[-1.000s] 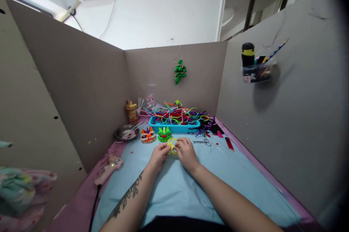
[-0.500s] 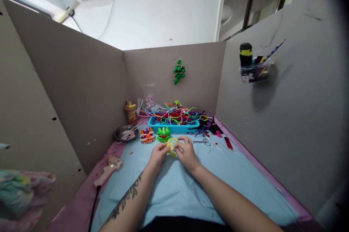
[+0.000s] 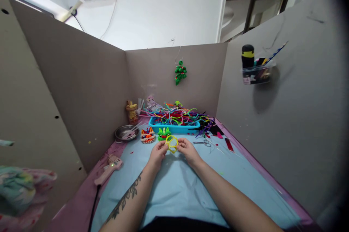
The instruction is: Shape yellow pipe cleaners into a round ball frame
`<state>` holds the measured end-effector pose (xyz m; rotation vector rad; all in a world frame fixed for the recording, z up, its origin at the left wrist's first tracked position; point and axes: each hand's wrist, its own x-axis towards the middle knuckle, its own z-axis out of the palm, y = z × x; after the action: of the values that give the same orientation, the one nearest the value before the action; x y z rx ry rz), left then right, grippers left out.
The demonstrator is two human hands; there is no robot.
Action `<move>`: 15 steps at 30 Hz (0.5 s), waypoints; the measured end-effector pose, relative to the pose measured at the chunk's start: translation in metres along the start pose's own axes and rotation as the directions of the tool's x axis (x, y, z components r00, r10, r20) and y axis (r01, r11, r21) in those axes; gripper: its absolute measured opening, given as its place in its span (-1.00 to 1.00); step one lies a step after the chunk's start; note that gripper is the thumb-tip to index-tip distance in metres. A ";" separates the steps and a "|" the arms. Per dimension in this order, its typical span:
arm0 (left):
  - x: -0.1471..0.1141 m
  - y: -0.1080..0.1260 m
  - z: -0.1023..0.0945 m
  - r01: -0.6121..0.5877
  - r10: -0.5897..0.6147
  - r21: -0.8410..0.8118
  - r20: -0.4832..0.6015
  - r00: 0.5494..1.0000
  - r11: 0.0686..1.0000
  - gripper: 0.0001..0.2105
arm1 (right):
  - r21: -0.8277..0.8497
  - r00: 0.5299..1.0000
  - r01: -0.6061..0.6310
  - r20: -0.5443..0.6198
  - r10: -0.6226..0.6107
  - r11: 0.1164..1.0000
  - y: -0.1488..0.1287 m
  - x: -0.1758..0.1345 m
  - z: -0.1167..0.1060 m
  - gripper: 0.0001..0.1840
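Observation:
Between my two hands is a yellow pipe-cleaner frame [image 3: 172, 137], bent into joined loops and held up off the table. My left hand [image 3: 158, 153] pinches its left side between thumb and fingers. On its right side my right hand [image 3: 188, 151] has a pinch grip too. Just behind the frame sits a green fuzzy animal head [image 3: 163, 133], partly covered by it. An orange and white fuzzy head [image 3: 147, 135] stands to the left of the green one.
A blue tray [image 3: 180, 129] heaped with coloured pipe cleaners [image 3: 174, 116] stands at the back. Scissors [image 3: 204, 143] lie right of my hands. Leftward are a metal bowl [image 3: 127, 133] and a pink glue gun [image 3: 109, 171] with a lit green light. Grey panels enclose the table.
My right hand has shifted its grip lower, onto the frame's right side, fingers now together. The yellow frame has turned so its loops face me more openly.

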<state>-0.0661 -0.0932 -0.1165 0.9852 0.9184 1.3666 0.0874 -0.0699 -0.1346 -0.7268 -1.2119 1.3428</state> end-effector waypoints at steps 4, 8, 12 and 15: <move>0.001 -0.002 -0.002 0.018 -0.019 0.030 0.026 0.999 0.999 -0.53 | 0.010 1.000 0.016 -0.017 -0.015 1.000 0.000 -0.001 0.001 -0.64; 0.002 -0.003 -0.003 0.036 -0.037 0.042 0.042 0.998 0.998 -0.50 | 0.018 0.999 0.018 -0.034 -0.018 1.000 0.001 0.000 -0.001 -0.59; 0.001 -0.002 -0.004 0.008 -0.011 0.060 0.048 0.999 0.998 -0.52 | 0.006 1.000 0.015 -0.013 -0.015 1.000 0.001 -0.001 -0.004 -0.55; -0.001 0.001 -0.003 -0.022 0.018 0.087 0.047 0.999 0.996 -0.54 | 0.036 1.000 0.004 0.011 -0.004 0.999 -0.002 -0.002 -0.004 -0.52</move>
<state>-0.0689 -0.0944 -0.1169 1.0906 0.9424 1.3249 0.0919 -0.0711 -0.1347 -0.6916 -1.1941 1.3637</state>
